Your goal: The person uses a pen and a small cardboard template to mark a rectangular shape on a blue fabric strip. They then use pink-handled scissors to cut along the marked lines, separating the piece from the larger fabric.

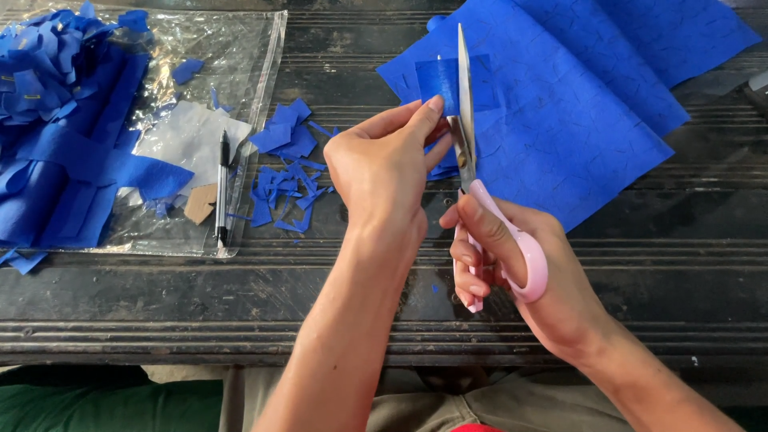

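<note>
Blue paper is what both hands work on, above a dark, grooved wooden table (656, 264). The left hand (382, 172) pinches a small square of blue paper (444, 80) between thumb and fingertips and holds it upright over the table, with the rest of the fingers curled loosely. The right hand (512, 272) grips a pair of scissors (472, 176) with pink handles, thumb through one loop and fingers through the other. The blades point away from the person and stand nearly together, running up along the right side of the small square so that the paper sits against them.

Behind the square a large sheet of textured blue paper (576, 120) lies spread across the upper right of the table. To the left of the hands, a scatter of blue scraps (284, 176) lies on the wood. Further left is a clear plastic bag (232, 72), lying flat, with a heap of blue strips (64, 128) piled on it, a black pen (222, 188) and a small bit of brown card (200, 202).
</note>
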